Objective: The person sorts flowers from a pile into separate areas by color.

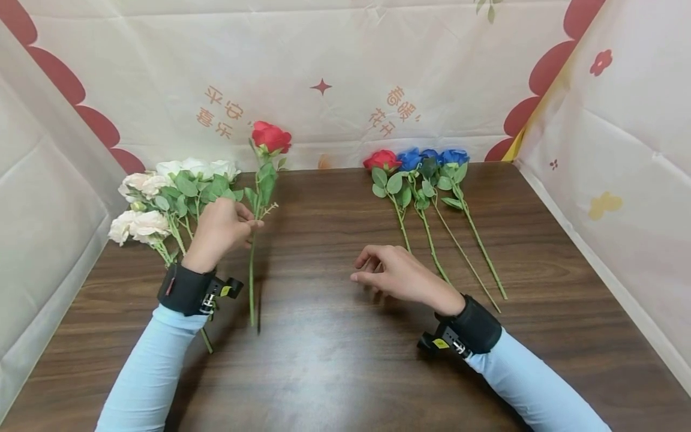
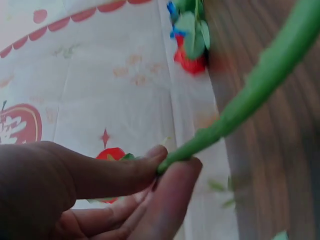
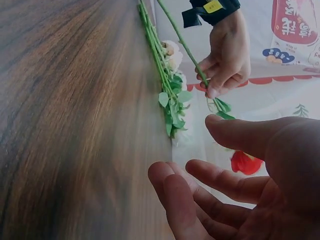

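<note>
My left hand (image 1: 224,231) pinches the green stem of a red rose (image 1: 272,137) between thumb and fingers, its bloom raised at the top and the stem hanging down. In the left wrist view the stem (image 2: 240,110) runs between thumb and fingertips. White roses (image 1: 197,169) and pale pink roses (image 1: 141,225) lie beside that hand, partly hidden by it. My right hand (image 1: 402,273) is held over the table with loosely bent fingers and nothing between them. In the right wrist view a gap shows between its thumb and fingers (image 3: 225,180).
To the right on the brown wooden table (image 1: 324,360) lie another red rose (image 1: 382,159) and several blue roses (image 1: 454,157), stems pointing toward me. A pale printed cloth (image 1: 324,36) stands behind the table and along both sides.
</note>
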`<action>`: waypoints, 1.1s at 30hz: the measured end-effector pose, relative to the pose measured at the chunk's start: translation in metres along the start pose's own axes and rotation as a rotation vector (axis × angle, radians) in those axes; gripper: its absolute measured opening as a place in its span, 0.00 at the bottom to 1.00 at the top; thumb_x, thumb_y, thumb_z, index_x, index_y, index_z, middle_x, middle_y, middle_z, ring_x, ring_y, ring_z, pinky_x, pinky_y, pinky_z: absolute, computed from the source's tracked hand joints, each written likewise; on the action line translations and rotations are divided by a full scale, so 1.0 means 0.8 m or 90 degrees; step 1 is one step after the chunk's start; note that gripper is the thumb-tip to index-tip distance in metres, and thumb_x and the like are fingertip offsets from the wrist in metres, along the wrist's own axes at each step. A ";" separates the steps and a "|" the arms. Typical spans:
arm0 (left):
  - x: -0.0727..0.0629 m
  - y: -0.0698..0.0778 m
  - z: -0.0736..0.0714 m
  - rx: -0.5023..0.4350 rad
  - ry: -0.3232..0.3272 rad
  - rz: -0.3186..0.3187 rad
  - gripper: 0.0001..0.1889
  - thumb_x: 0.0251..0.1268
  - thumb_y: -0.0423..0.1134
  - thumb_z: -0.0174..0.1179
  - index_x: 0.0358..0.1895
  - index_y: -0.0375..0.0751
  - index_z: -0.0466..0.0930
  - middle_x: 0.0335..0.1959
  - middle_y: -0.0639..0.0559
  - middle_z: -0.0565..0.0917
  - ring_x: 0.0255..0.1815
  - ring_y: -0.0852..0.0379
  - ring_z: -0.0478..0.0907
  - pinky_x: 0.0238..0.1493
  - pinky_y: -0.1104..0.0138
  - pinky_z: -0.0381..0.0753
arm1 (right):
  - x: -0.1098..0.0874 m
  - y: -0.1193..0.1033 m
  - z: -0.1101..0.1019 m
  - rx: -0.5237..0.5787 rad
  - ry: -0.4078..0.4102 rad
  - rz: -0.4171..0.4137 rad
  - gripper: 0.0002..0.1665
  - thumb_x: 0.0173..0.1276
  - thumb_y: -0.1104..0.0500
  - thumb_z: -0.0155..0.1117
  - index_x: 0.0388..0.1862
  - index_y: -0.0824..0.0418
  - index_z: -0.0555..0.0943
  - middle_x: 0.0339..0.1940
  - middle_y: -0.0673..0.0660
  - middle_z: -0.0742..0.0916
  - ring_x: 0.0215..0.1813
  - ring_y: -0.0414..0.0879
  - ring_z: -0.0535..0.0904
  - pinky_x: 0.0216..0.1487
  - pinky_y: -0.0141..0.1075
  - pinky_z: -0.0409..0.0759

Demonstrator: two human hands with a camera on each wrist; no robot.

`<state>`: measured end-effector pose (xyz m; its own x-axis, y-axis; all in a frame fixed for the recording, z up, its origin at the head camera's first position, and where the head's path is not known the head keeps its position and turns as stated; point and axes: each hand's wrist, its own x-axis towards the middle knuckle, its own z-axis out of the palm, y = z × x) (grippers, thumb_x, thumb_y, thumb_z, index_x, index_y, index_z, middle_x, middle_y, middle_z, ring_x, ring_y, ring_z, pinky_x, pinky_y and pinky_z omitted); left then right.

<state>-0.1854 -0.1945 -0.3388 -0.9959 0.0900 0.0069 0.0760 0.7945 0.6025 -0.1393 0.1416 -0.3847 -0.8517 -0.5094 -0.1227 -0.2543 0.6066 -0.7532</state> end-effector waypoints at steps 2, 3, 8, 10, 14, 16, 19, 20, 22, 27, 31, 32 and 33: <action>0.001 0.007 0.007 -0.036 -0.029 -0.001 0.11 0.71 0.39 0.67 0.42 0.32 0.89 0.42 0.35 0.91 0.25 0.49 0.90 0.28 0.62 0.87 | 0.001 0.000 0.000 0.000 0.000 0.002 0.18 0.74 0.50 0.68 0.52 0.62 0.82 0.37 0.59 0.90 0.28 0.49 0.87 0.28 0.38 0.86; 0.001 0.010 0.011 -0.053 -0.040 0.000 0.11 0.71 0.39 0.67 0.42 0.32 0.89 0.41 0.35 0.91 0.27 0.47 0.91 0.30 0.60 0.88 | 0.001 0.000 0.000 0.001 -0.001 0.002 0.18 0.74 0.50 0.68 0.52 0.61 0.82 0.37 0.59 0.90 0.28 0.49 0.87 0.28 0.38 0.86; -0.003 0.026 0.034 -0.137 -0.087 0.009 0.11 0.71 0.40 0.68 0.44 0.33 0.88 0.37 0.37 0.92 0.31 0.42 0.91 0.39 0.52 0.91 | 0.002 -0.002 0.001 0.006 0.003 0.001 0.17 0.75 0.49 0.67 0.52 0.61 0.82 0.37 0.58 0.90 0.28 0.50 0.87 0.28 0.39 0.86; -0.005 0.033 0.046 -0.167 -0.095 0.015 0.11 0.71 0.40 0.68 0.43 0.34 0.88 0.35 0.39 0.92 0.31 0.42 0.91 0.39 0.50 0.91 | 0.003 -0.004 0.002 0.009 0.005 -0.002 0.17 0.75 0.49 0.67 0.52 0.60 0.82 0.37 0.58 0.90 0.28 0.50 0.87 0.28 0.39 0.86; -0.012 0.049 0.070 -0.238 -0.103 0.030 0.09 0.69 0.39 0.70 0.41 0.35 0.87 0.31 0.42 0.90 0.26 0.48 0.90 0.37 0.49 0.91 | 0.002 -0.008 0.006 0.037 0.002 -0.002 0.16 0.76 0.50 0.66 0.51 0.60 0.82 0.38 0.60 0.90 0.28 0.52 0.87 0.28 0.43 0.88; -0.016 0.056 0.079 -0.283 -0.107 0.032 0.08 0.68 0.38 0.70 0.40 0.35 0.87 0.30 0.42 0.90 0.24 0.51 0.89 0.37 0.49 0.91 | 0.002 -0.011 0.010 0.065 -0.001 0.000 0.15 0.76 0.51 0.66 0.51 0.61 0.82 0.38 0.62 0.90 0.28 0.53 0.87 0.28 0.46 0.88; -0.023 0.066 0.089 -0.345 -0.114 0.035 0.07 0.68 0.36 0.70 0.40 0.33 0.86 0.29 0.41 0.89 0.23 0.53 0.88 0.38 0.47 0.90 | 0.003 -0.015 0.018 0.120 -0.002 0.004 0.15 0.76 0.52 0.66 0.52 0.61 0.81 0.37 0.64 0.90 0.28 0.52 0.87 0.28 0.49 0.89; -0.026 0.068 0.091 -0.362 -0.115 0.036 0.07 0.67 0.35 0.70 0.40 0.33 0.86 0.30 0.41 0.89 0.23 0.54 0.88 0.39 0.47 0.90 | 0.003 -0.016 0.022 0.138 -0.003 0.003 0.15 0.76 0.53 0.66 0.52 0.62 0.81 0.37 0.65 0.90 0.28 0.51 0.87 0.28 0.49 0.89; -0.030 0.072 0.096 -0.393 -0.115 0.043 0.07 0.68 0.34 0.70 0.41 0.32 0.86 0.30 0.40 0.89 0.24 0.54 0.88 0.40 0.46 0.90 | 0.003 -0.019 0.029 0.181 -0.007 0.005 0.15 0.76 0.53 0.65 0.53 0.62 0.80 0.36 0.66 0.90 0.28 0.51 0.88 0.29 0.50 0.89; -0.037 0.077 0.106 -0.424 -0.098 0.063 0.07 0.69 0.34 0.69 0.42 0.32 0.84 0.32 0.39 0.89 0.25 0.51 0.88 0.41 0.45 0.90 | 0.001 -0.028 0.046 0.285 -0.022 0.005 0.16 0.77 0.55 0.64 0.55 0.66 0.78 0.37 0.71 0.89 0.28 0.50 0.89 0.33 0.52 0.90; -0.040 0.081 0.110 -0.441 -0.080 0.068 0.08 0.69 0.34 0.69 0.43 0.32 0.84 0.32 0.37 0.89 0.27 0.42 0.89 0.40 0.44 0.89 | -0.002 -0.032 0.052 0.326 -0.025 0.004 0.14 0.78 0.59 0.61 0.51 0.71 0.78 0.35 0.70 0.89 0.29 0.48 0.89 0.34 0.52 0.91; -0.041 0.082 0.110 -0.444 -0.077 0.068 0.08 0.69 0.35 0.69 0.42 0.32 0.84 0.31 0.37 0.88 0.28 0.40 0.89 0.39 0.44 0.90 | -0.003 -0.033 0.053 0.330 -0.025 0.005 0.14 0.78 0.60 0.61 0.50 0.72 0.78 0.34 0.68 0.89 0.30 0.47 0.89 0.34 0.51 0.91; -0.041 0.083 0.110 -0.446 -0.075 0.070 0.08 0.69 0.35 0.69 0.42 0.32 0.84 0.31 0.37 0.88 0.29 0.38 0.89 0.38 0.45 0.90 | -0.003 -0.033 0.053 0.335 -0.025 0.007 0.13 0.78 0.61 0.60 0.49 0.74 0.78 0.33 0.67 0.89 0.30 0.47 0.89 0.34 0.49 0.91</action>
<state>-0.1435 -0.0921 -0.3694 -0.9693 0.2433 0.0352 0.0877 0.2085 0.9741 -0.1110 0.1007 -0.3919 -0.8324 -0.5338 -0.1485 0.0272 0.2283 -0.9732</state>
